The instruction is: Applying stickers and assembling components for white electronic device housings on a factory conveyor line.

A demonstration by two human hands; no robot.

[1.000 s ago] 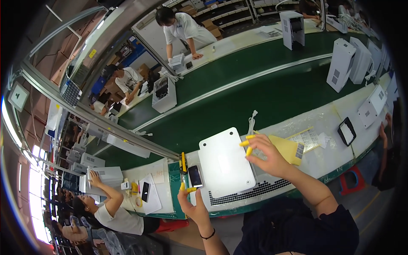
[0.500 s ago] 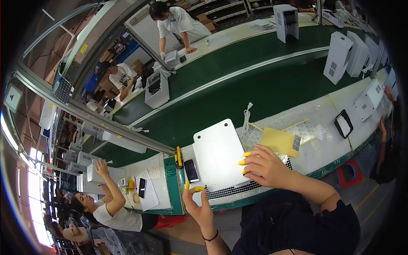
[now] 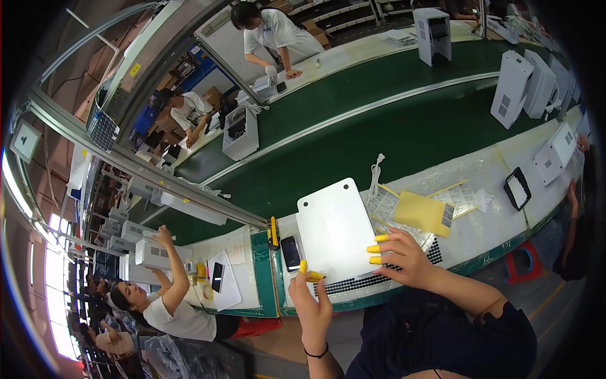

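Observation:
A white flat panel [image 3: 338, 230] with rounded corners lies in front of me, with a dark round spot near each far corner. My left hand [image 3: 312, 306] is at its near left corner, thumb and fingers apart. A small dark spot shows at one fingertip; whether it is held or lies on the panel is unclear. Over the panel's near right edge, my right hand [image 3: 407, 259] has its fingers stretched out and spread. Both hands wear yellow finger covers. A sheet of black round dots [image 3: 353, 284] sticks out from beneath the panel's near edge.
Left of the panel lie a phone [image 3: 290, 254] and a yellow cutter [image 3: 273, 232]. A yellow sheet [image 3: 420, 213], a white cable [image 3: 375, 175] and a black frame [image 3: 517, 188] are to the right. Beyond runs a green conveyor belt [image 3: 322, 148]. Co-workers stand or sit around the line.
My right hand has slid nearer along the panel's right edge. My left hand's fingers have come onto the near left corner. At left, a co-worker has moved a white box-shaped unit.

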